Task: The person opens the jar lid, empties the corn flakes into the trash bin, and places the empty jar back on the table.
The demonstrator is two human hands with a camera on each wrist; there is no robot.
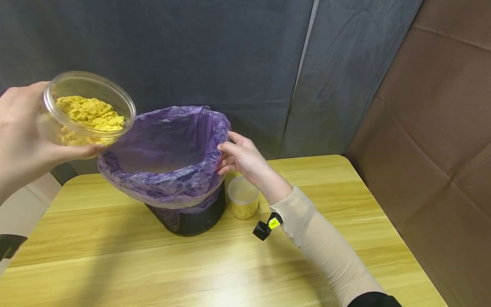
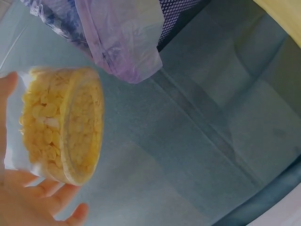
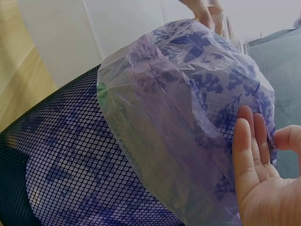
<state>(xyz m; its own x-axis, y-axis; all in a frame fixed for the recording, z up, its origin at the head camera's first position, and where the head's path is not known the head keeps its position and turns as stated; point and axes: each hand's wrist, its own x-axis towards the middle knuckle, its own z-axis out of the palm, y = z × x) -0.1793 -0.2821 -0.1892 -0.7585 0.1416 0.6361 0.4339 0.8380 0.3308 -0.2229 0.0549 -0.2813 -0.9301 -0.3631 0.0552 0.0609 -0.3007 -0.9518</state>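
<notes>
My left hand [image 1: 24, 132] holds a clear plastic jar [image 1: 103, 87] of yellow cereal flakes [image 1: 92, 113] in the air at the left. The jar is lidless and tilted, its mouth beside the bin's rim; the flakes rest inside it. A black mesh bin [image 1: 203, 215] stands leaning left on the table, lined with a purple plastic bag [image 1: 192, 179] folded over its rim. At the rim's right side, my right hand [image 1: 247, 160] pinches the bag-covered edge. The right wrist view shows the fingers [image 3: 244, 150] outside the bag and the thumb at the edge. The bin's bottom inside is hidden.
A second, smaller clear jar [image 1: 245, 198] with a whitish lid and yellow contents stands right of the bin, below my right hand. The wooden table [image 1: 230, 264] ends at a grey fabric wall [image 1: 230, 64] behind and a brown panel [image 1: 433, 128] at right.
</notes>
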